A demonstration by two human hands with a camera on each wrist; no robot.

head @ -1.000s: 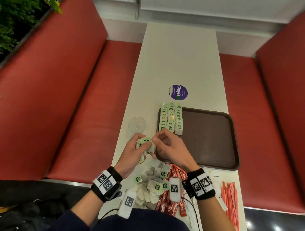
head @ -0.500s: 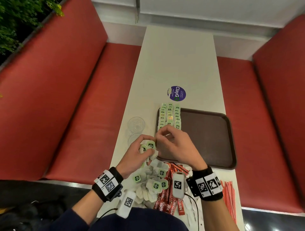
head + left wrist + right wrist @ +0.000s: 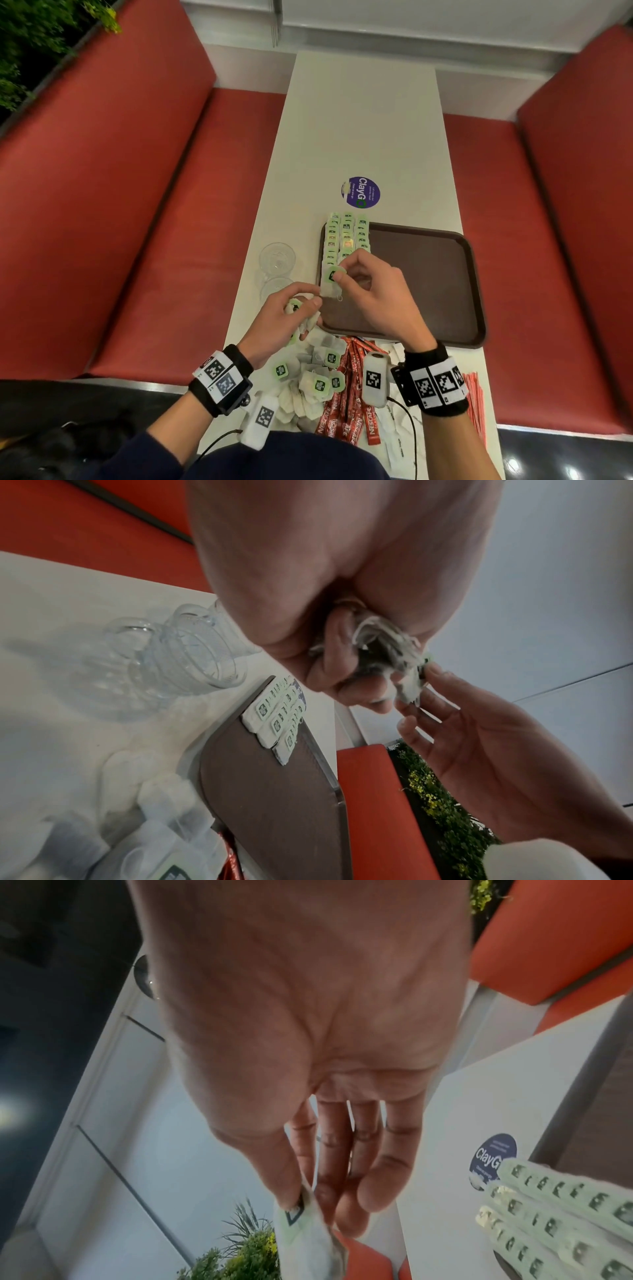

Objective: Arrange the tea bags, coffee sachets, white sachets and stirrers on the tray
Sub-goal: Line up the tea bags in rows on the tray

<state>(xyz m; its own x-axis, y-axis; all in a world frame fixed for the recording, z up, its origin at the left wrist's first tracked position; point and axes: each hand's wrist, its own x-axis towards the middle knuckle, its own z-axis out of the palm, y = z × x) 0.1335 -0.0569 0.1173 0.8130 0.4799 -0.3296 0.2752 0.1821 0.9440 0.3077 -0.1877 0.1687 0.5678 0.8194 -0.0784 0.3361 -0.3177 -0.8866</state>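
A brown tray (image 3: pixel 431 274) lies on the white table (image 3: pixel 363 130); three rows of green-tagged tea bags (image 3: pixel 346 236) line its left edge. My right hand (image 3: pixel 342 274) pinches one tea bag (image 3: pixel 331 279) by its green tag, just above the near end of the rows; the same bag (image 3: pixel 301 1231) hangs from thumb and forefinger in the right wrist view. My left hand (image 3: pixel 301 305) grips a bunch of tea bags (image 3: pixel 387 647) beside the tray's near left corner. Loose tea bags (image 3: pixel 308 380), red coffee sachets (image 3: pixel 346 404), white sachets (image 3: pixel 394 435) and red stirrers (image 3: pixel 476 397) lie at the table's near end.
Two clear plastic cups (image 3: pixel 276 260) lie on their sides left of the tray. A round purple sticker (image 3: pixel 360 192) is on the table beyond the tray. Red bench seats (image 3: pixel 137 240) flank the table on both sides.
My right hand has drawn one tea bag out of the left hand's bunch and moved it away from me, over the tray's left side. The left hand stayed by the tray corner.
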